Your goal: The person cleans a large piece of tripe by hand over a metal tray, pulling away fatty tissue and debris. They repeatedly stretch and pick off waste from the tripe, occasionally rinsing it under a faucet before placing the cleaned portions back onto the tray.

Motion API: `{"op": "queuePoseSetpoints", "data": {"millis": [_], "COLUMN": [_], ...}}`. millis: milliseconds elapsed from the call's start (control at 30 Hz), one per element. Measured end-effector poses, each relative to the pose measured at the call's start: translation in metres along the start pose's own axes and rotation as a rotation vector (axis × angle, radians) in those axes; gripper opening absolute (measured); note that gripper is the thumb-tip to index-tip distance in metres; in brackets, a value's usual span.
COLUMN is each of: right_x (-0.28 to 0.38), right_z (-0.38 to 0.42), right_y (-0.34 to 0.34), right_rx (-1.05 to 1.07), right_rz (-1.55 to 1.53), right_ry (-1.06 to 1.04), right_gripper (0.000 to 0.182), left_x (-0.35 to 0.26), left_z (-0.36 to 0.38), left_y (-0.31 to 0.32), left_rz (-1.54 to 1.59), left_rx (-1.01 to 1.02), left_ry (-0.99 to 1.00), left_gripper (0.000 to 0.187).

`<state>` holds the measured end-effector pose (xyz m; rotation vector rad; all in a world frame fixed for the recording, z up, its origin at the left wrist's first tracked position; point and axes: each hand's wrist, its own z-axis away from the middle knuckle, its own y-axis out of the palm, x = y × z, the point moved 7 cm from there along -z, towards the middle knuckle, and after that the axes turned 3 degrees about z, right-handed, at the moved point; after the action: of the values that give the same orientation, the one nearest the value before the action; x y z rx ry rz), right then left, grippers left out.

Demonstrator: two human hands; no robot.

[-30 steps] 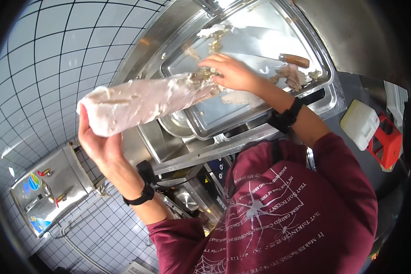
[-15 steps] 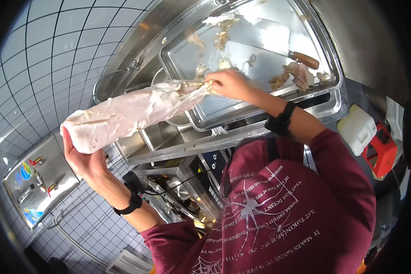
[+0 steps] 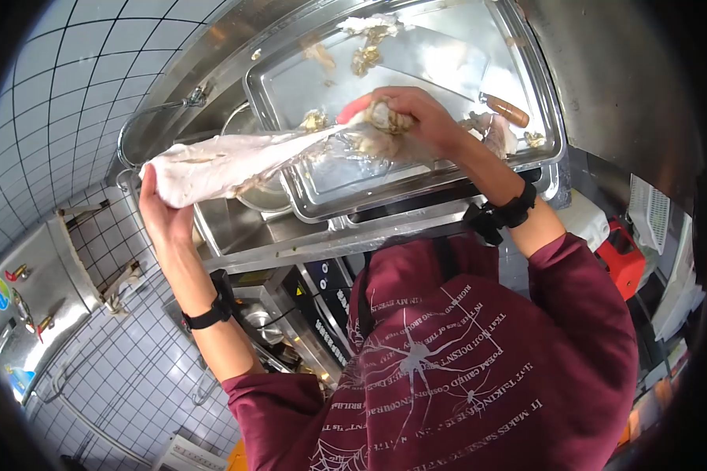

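A long, pale piece of raw meat [image 3: 228,161], perhaps offal, hangs stretched between my hands above the sink and tray. Its wide left end has a slit along the top. My left hand [image 3: 166,218] is closed on that end, thumb on the near edge and the other fingers hidden beneath. At the other end, my right hand [image 3: 420,118] grips the narrow, twisted part beside a yellowish-brown fatty clump [image 3: 386,118]. Wet, translucent strands hang below that hand. On the metal tray [image 3: 322,206] lies a knife [image 3: 504,110] with a wooden handle, along with fatty scraps [image 3: 367,59].
Under the meat are a sink basin [image 3: 279,228] and a round metal pot [image 3: 247,118]. A curved pipe [image 3: 145,122] runs by the tiled wall. Kitchen equipment [image 3: 306,302] stands below the counter edge, with a red plastic item [image 3: 620,263] at right.
The meat has narrowed and been drawn out between my hands. My right hand has moved up and now grips a brownish clump. The camera view has shifted too.
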<state>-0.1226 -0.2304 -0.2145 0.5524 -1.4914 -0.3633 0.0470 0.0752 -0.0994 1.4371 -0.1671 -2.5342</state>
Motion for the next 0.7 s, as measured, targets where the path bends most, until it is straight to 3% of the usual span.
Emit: {"op": "queuePoseSetpoints", "data": {"millis": [67, 133, 200, 267, 333, 400, 433, 467, 533, 600, 667, 700], "right_x": [0.007, 0.032, 0.027, 0.012, 0.012, 0.013, 0.01, 0.006, 0.0, -0.01, -0.028, -0.021], "right_z": [-0.006, -0.019, -0.029, -0.04, -0.042, -0.04, -0.036, -0.031, -0.022, -0.008, 0.013, 0.019], "right_y": [0.008, 0.024, 0.027, 0.032, 0.036, 0.042, 0.045, 0.047, 0.046, 0.039, 0.025, 0.025], "right_rx": [-0.026, -0.024, -0.093, 0.008, 0.006, 0.001, -0.023, -0.046, -0.103, -0.165, -0.214, -0.147], "right_rz": [0.085, 0.058, 0.002, -0.435, -0.435, -0.431, -0.36, -0.288, -0.225, -0.166, -0.039, -0.027], "right_ry": [0.049, -0.235, -0.175, -0.045, 0.042, 0.126, 0.201, 0.278, 0.38, 0.477, 0.614, 0.554], "right_gripper": [0.034, 0.031, 0.031, 0.034, 0.033, 0.033, 0.039, 0.045, 0.045, 0.046, 0.046, 0.043], "left_x": [0.012, 0.019, 0.021, 0.019, 0.026, 0.022, 0.023, 0.031, 0.038, 0.039, 0.016, 0.011], "left_z": [-0.011, -0.016, -0.023, -0.029, -0.033, -0.033, -0.034, -0.035, -0.06, -0.058, -0.039, -0.04], "left_y": [-0.007, -0.008, -0.013, -0.008, -0.004, 0.004, 0.019, 0.024, 0.017, 0.035, 0.048, 0.049], "left_rz": [-0.038, -0.07, -0.057, -0.06, -0.019, -0.001, 0.088, 0.173, 0.375, 0.437, -0.031, -0.072], "left_rx": [-0.018, -0.07, -0.057, 0.122, 0.052, -0.022, 0.098, 0.037, 0.185, 0.157, -0.06, -0.031], "left_ry": [0.012, 0.072, 0.129, 0.201, 0.24, 0.434, 0.414, 0.367, 0.25, 0.185, 0.429, 0.423], "left_gripper": [0.039, 0.039, 0.04, 0.039, 0.042, 0.046, 0.052, 0.047, 0.041, 0.036, 0.034, 0.032]}}
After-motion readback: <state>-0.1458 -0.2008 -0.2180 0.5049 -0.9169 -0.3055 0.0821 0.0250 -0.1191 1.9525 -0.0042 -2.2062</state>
